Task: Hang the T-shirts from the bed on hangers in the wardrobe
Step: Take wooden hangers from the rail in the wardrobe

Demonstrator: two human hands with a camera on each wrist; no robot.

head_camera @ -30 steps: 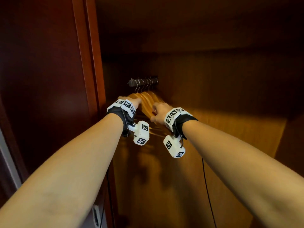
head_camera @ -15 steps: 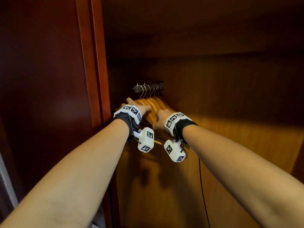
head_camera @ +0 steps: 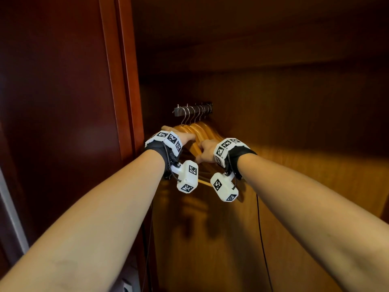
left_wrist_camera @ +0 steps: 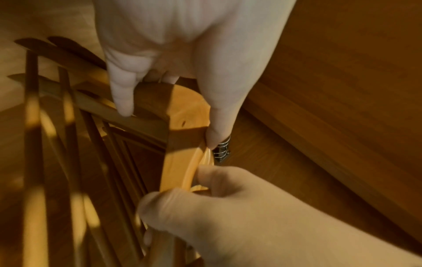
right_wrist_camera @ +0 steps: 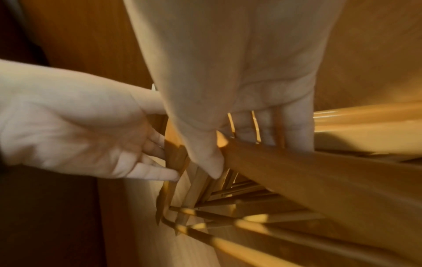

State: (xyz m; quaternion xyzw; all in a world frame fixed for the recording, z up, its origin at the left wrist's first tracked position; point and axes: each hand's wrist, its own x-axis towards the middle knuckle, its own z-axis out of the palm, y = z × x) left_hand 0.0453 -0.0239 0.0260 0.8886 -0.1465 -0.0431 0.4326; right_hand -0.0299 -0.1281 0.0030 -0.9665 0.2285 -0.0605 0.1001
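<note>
Reaching into the dark wooden wardrobe (head_camera: 273,144), the left hand (left_wrist_camera: 182,54) gripped the front honey-coloured wooden hanger (left_wrist_camera: 180,153) while the right hand (right_wrist_camera: 239,90) curled its fingers (right_wrist_camera: 294,130) among the bunched neighbours. Tangled crossbars risked dragging several off the short metal rail (head_camera: 192,110); no T-shirts were visible.

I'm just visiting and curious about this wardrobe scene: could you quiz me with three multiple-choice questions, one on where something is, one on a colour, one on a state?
1. Where do the wooden hangers hang?
A. on a short rail inside the wardrobe
B. on a door handle
C. on a bed post

2. What colour are the hangers?
A. white
B. honey-brown wood
C. black

3. What is the left hand doing?
A. hanging idle
B. holding a T-shirt
C. gripping a hanger

Answers: 1 A, their metal hooks sit over the rail. 2 B, all views show light wood. 3 C, its fingers and thumb curl round one hanger, beside the right hand.
</note>
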